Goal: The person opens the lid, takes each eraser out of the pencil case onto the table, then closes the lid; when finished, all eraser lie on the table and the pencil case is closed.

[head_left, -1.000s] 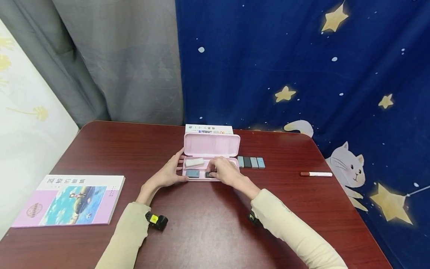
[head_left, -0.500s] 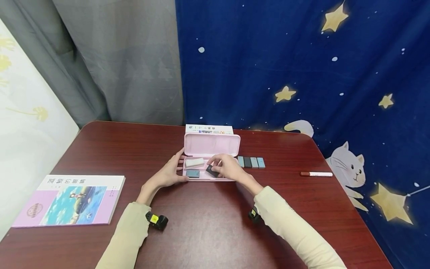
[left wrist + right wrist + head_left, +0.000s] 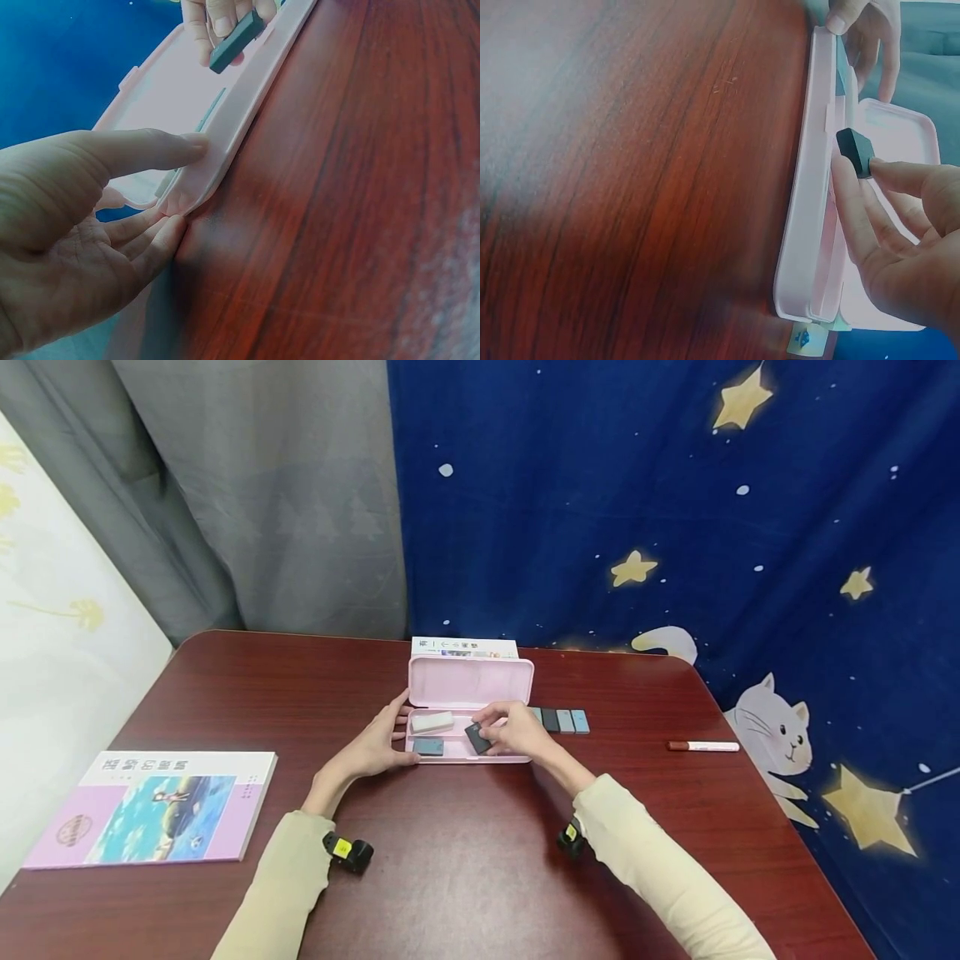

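Note:
A pink pencil case [image 3: 471,682] stands with its lid raised in the head view. My left hand [image 3: 373,746] holds the case's left end; in the left wrist view the thumb lies over the rim and fingertips touch the outer wall. My right hand [image 3: 513,731] pinches a black block-shaped eraser [image 3: 477,738] between thumb and fingers, tilted, over the case's right half. The right wrist view shows this black eraser [image 3: 856,152] at the fingertips, above the rim. Inside the case lie a white eraser [image 3: 432,722] and a blue-grey eraser [image 3: 428,747].
Right of the case, a row of several blue, black and grey erasers [image 3: 565,721] sits on the brown table [image 3: 465,860]. A red-capped white marker [image 3: 703,746] lies farther right. One book [image 3: 157,810] lies at left; another book [image 3: 463,647] is behind the lid.
My right hand has lifted the black eraser from the case's front compartment and drawn it slightly right, turning it. The left hand stays at the case's left end.

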Motion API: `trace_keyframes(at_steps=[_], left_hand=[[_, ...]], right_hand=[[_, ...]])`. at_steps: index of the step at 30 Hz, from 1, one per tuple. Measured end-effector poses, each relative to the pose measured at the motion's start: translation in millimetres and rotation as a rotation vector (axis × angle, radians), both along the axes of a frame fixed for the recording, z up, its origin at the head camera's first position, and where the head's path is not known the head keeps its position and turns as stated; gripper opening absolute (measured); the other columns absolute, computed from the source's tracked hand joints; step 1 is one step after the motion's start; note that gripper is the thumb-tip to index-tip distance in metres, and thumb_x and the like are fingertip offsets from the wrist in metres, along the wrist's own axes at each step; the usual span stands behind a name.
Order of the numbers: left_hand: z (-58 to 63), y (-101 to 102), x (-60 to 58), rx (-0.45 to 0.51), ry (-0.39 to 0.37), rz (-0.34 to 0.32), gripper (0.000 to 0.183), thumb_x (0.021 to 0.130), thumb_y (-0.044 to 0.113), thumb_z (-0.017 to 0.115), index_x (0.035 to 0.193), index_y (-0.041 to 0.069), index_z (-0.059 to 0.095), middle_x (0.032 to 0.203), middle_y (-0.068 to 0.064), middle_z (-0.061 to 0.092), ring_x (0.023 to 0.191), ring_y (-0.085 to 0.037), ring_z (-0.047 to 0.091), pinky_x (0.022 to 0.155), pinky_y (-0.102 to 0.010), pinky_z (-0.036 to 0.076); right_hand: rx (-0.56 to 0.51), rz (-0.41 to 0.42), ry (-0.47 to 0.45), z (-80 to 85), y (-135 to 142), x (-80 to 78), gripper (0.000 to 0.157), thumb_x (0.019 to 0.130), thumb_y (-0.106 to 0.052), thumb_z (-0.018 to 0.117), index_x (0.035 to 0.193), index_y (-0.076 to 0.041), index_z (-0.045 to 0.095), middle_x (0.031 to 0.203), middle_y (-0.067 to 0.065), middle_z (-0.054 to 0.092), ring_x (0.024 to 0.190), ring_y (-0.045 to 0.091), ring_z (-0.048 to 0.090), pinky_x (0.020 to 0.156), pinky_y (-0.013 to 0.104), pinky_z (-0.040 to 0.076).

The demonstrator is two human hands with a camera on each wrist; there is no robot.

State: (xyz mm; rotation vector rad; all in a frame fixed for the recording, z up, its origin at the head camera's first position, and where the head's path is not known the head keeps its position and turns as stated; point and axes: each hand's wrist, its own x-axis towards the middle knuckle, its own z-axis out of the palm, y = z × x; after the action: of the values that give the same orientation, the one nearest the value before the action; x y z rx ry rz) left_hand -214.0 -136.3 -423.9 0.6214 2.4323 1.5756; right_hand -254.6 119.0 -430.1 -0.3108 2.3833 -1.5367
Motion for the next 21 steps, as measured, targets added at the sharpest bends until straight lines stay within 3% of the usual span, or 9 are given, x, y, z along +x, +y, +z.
trace_keyframes(at_steps=[6, 13, 21], left_hand=[[-1.0, 0.5, 1.1, 0.015, 0.015, -0.002, 0.099, 0.073, -0.014, 0.073, 0.147, -0.013, 0.008, 0.132, -0.038, 0.032, 0.122, -0.051, 0.037, 0.102, -0.058, 0.038], [-38.2, -6.8, -19.8, 0.01, 0.024, 0.009, 0.109, 0.071, -0.009, 0.079, 0.152, -0.003, 0.005, 0.136, -0.03, 0.033, 0.124, -0.044, 0.038, 0.102, -0.054, 0.04], [-40.4, -8.5, -22.3, -0.007, 0.028, 0.01, 0.109, 0.072, -0.006, 0.08, 0.153, 0.0, 0.007, 0.136, -0.027, 0.034, 0.125, -0.04, 0.039, 0.103, -0.05, 0.04]], right_hand=[[-0.028, -0.043, -0.053, 0.8, 4.4, 1.1, 0.023, 0.084, 0.011, 0.063, 0.106, 0.007, 0.068, 0.09, 0.016, 0.061, 0.067, 0.018, 0.063, 0.059, 0.036, 0.059], [-0.049, -0.094, -0.069, 1.6, 16.9, -0.1, 0.024, 0.084, 0.011, 0.064, 0.107, 0.007, 0.068, 0.089, 0.018, 0.063, 0.066, 0.023, 0.067, 0.06, 0.04, 0.059], [-0.052, -0.148, -0.067, 1.7, 37.4, -1.5, 0.025, 0.085, 0.01, 0.063, 0.109, 0.007, 0.068, 0.087, 0.017, 0.063, 0.07, 0.02, 0.063, 0.06, 0.037, 0.06]])
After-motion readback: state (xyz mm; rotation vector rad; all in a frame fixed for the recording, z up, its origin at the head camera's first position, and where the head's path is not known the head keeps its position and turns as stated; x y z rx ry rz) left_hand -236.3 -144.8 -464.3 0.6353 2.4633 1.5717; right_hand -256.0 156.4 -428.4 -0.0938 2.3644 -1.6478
